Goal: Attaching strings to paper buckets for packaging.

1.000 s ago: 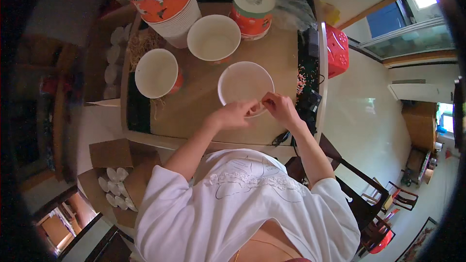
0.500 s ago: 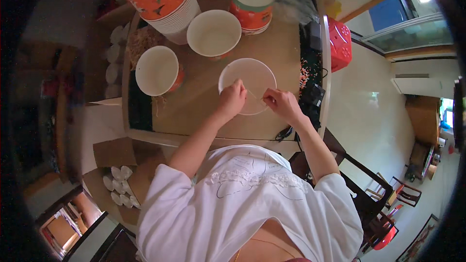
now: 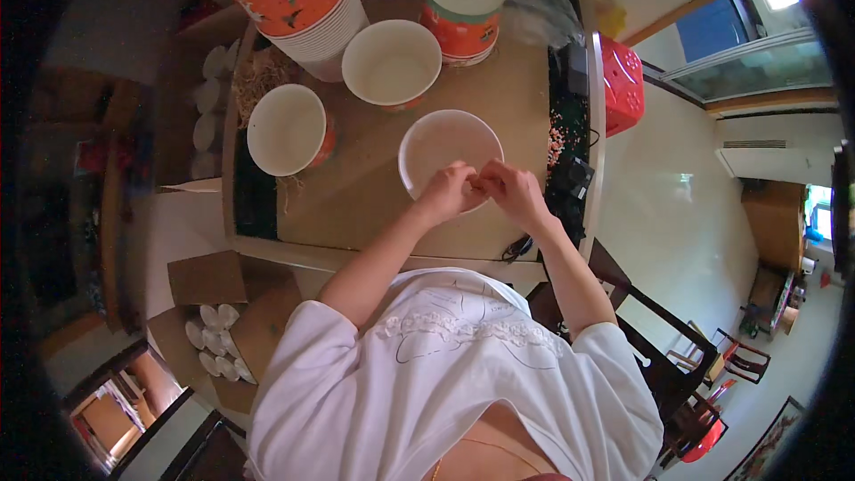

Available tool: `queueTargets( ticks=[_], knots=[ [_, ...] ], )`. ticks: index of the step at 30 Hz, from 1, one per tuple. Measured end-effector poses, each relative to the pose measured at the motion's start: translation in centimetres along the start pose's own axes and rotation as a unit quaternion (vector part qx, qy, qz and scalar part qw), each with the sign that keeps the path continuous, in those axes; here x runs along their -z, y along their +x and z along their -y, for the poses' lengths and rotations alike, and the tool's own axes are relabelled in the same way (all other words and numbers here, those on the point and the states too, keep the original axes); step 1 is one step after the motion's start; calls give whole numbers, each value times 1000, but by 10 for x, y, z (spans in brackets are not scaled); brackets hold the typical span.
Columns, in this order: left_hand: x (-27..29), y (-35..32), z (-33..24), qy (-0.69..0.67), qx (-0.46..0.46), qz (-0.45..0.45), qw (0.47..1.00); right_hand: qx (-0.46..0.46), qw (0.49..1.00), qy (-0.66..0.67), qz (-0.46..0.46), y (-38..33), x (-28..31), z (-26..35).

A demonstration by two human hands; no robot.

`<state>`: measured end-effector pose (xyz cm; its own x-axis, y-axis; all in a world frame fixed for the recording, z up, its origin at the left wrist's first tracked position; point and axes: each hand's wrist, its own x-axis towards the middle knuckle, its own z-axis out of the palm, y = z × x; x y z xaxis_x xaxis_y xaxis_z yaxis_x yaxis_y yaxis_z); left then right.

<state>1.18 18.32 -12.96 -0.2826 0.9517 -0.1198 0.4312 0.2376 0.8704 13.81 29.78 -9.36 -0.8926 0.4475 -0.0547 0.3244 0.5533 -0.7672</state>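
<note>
My left hand [image 3: 447,192] and my right hand [image 3: 511,191] meet over the near right rim of a white bowl [image 3: 445,135] on the brown board. Both are closed, thumbs and fingertips pinched together and touching. A thin pale strand ran between them a moment ago; now the fingers hide whatever they grip. Beyond the bowl stands an open paper tub [image 3: 392,62], pale inside. Another open paper tub [image 3: 287,131] with an orange outside tilts at the left, with a few thin brown strands beside its base.
A tall stack of orange paper tubs [image 3: 307,13] and a shorter upside-down one [image 3: 463,13] stand at the back. Brown fibres [image 3: 260,80] lie at the left. Pink grains [image 3: 557,138] and a small black device [image 3: 581,176] line the right edge. A carton of white cups [image 3: 214,338] sits lower left.
My hands have come together: the left moved right and slightly nearer me, while the right shifted little. The pale strand between them is no longer visible.
</note>
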Motion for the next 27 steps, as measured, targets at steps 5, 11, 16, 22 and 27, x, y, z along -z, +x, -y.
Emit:
queueTargets(
  ticks=[5, 11, 16, 22, 27],
  knots=[
    [-2, 0, -4, -65, 99, 7, 993, -17, 1000, -22, 7, -1, 2, 0],
    [-5, 2, -11, -169, -35, -36, 984, -33, 999, 29, -2, -2, 2, 4],
    [-17, 4, 10, -232, 50, 39, 971, 20, 999, 35, -21, -3, 0, 0],
    [-7, -5, -5, -187, 73, -42, 979, 25, 999, 20, -8, -5, 4, 0],
    [2, -15, -8, -68, -43, -63, 995, 9, 1000, 25, -15, -1, 5, 1]
  ],
)
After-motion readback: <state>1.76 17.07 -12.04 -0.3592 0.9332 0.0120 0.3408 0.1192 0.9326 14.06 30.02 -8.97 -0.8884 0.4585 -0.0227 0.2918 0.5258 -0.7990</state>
